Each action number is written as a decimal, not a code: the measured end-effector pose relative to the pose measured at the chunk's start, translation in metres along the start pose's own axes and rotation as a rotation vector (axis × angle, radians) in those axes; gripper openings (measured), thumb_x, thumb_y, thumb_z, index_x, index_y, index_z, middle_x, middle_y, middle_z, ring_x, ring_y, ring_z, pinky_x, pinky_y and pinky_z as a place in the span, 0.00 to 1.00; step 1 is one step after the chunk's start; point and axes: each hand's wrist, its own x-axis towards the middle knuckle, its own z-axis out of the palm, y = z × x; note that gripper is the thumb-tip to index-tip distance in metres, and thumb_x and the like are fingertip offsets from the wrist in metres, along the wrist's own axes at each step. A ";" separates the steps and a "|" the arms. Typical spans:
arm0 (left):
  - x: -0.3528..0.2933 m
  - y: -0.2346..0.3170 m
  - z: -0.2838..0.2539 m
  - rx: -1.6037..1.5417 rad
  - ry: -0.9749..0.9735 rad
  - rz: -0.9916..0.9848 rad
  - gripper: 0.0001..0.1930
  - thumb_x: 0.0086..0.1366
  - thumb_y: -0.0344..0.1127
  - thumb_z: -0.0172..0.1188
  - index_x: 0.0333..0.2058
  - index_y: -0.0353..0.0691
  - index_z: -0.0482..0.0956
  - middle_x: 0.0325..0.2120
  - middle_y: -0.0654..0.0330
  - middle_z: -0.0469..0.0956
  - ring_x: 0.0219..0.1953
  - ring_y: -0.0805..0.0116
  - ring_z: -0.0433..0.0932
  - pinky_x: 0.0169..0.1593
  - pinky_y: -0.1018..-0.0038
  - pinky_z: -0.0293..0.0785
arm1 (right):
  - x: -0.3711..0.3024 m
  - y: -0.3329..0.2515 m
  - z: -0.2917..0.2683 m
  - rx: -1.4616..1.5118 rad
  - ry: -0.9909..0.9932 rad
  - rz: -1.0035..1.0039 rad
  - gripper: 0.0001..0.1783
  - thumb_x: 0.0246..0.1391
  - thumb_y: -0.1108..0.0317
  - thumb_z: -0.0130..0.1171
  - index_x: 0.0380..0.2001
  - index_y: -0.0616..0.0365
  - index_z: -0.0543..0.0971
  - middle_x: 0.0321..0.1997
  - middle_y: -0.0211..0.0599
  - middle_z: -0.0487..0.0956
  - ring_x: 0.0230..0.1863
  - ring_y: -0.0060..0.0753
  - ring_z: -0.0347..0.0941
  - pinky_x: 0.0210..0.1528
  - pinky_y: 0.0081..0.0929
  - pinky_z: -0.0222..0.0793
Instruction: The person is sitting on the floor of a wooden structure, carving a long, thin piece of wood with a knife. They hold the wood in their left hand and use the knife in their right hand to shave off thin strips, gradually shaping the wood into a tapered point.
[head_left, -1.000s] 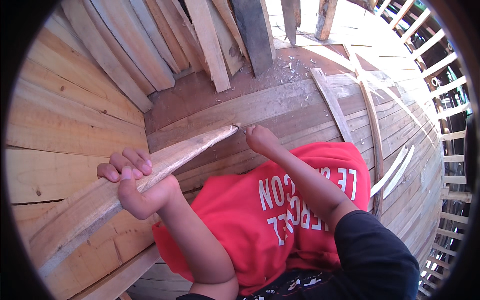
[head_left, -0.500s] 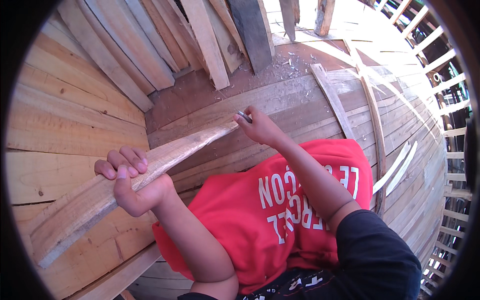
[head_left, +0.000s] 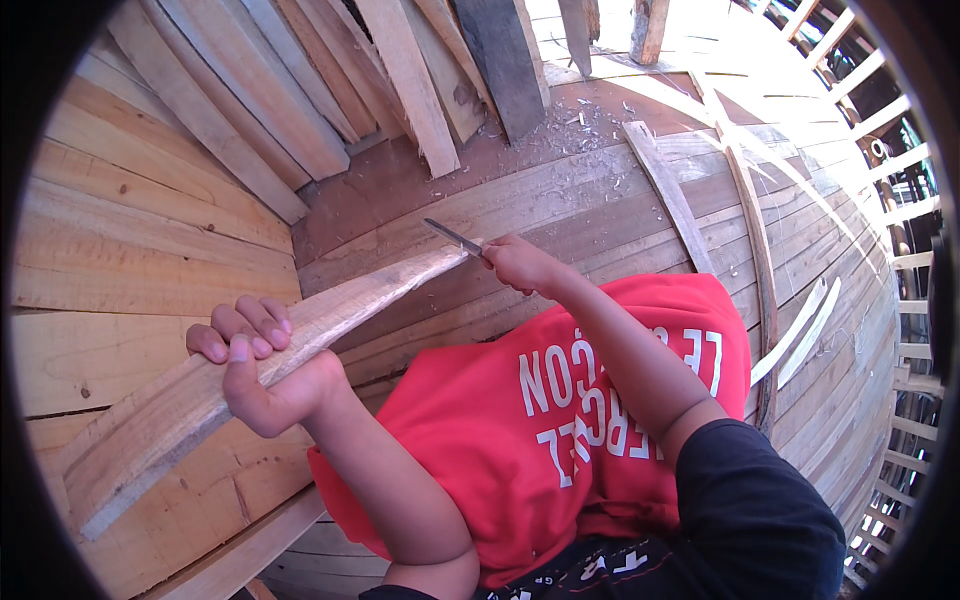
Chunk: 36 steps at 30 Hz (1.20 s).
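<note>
Pale curved planking (head_left: 120,250) fills the scene, with loose boards (head_left: 400,80) leaning at twelve o'clock and wood shavings (head_left: 590,115) scattered on the darker planks beside them. At eight o'clock the left hand (head_left: 255,375) has its fingers (head_left: 240,325) wrapped over a long curved wooden strip (head_left: 330,315) that runs from the lower left up toward the centre. Just past centre the right hand (head_left: 515,265) is closed around a knife (head_left: 452,237), its blade touching the strip's upper tip, above a red shirt (head_left: 560,420).
</note>
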 end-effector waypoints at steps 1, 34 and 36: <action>-0.001 0.001 0.002 0.013 0.003 0.001 0.09 0.48 0.31 0.51 0.26 0.48 0.60 0.16 0.68 0.57 0.18 0.77 0.55 0.27 0.79 0.56 | 0.000 0.000 -0.001 0.056 -0.054 0.046 0.17 0.62 0.56 0.43 0.25 0.54 0.70 0.12 0.23 0.59 0.10 0.20 0.51 0.12 0.26 0.47; 0.001 0.000 -0.003 -0.024 -0.034 0.002 0.10 0.49 0.29 0.49 0.30 0.46 0.60 0.16 0.67 0.58 0.18 0.75 0.57 0.26 0.79 0.58 | 0.008 0.011 0.011 0.771 -0.586 0.355 0.31 0.63 0.36 0.43 0.15 0.44 0.58 0.08 0.17 0.50 0.08 0.12 0.38 0.08 0.16 0.33; 0.001 0.000 -0.003 -0.028 -0.038 0.003 0.10 0.49 0.29 0.49 0.30 0.46 0.60 0.16 0.67 0.58 0.18 0.76 0.57 0.26 0.79 0.58 | 0.008 0.014 0.010 0.787 -0.620 0.336 0.30 0.63 0.36 0.43 0.15 0.44 0.58 0.09 0.17 0.50 0.09 0.13 0.39 0.09 0.16 0.32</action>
